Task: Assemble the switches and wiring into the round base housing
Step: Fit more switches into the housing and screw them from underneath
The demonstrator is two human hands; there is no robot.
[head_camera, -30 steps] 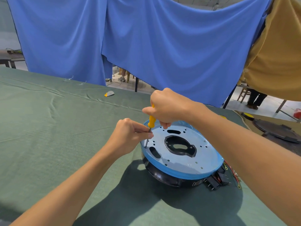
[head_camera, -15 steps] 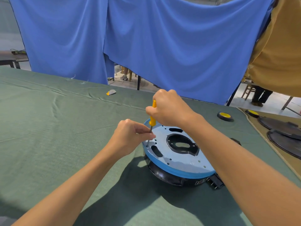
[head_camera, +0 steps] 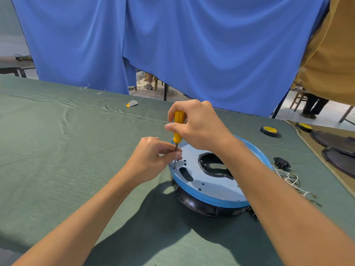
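The round base housing (head_camera: 209, 187), black below with a blue-rimmed light metal plate on top, lies on the green cloth. A yellow-handled screwdriver (head_camera: 177, 134) stands upright with its tip at a hole near the plate's left edge. My right hand (head_camera: 199, 125) grips the yellow handle from above. My left hand (head_camera: 153, 158) pinches the metal shaft just above the plate. A black switch part (head_camera: 282, 162) and a bundle of white wiring (head_camera: 292, 180) lie on the cloth to the right of the housing.
The table under the green cloth (head_camera: 57, 150) extends left. A small grey and yellow piece (head_camera: 132, 103) lies far back. A black and yellow wheel (head_camera: 270, 130) and dark round plates (head_camera: 338, 148) sit at the right. Blue curtain hangs behind.
The view has shifted, so the switch and wiring right of the housing now show. My right hand has moved higher on the screwdriver handle; my left hand stays on the shaft.
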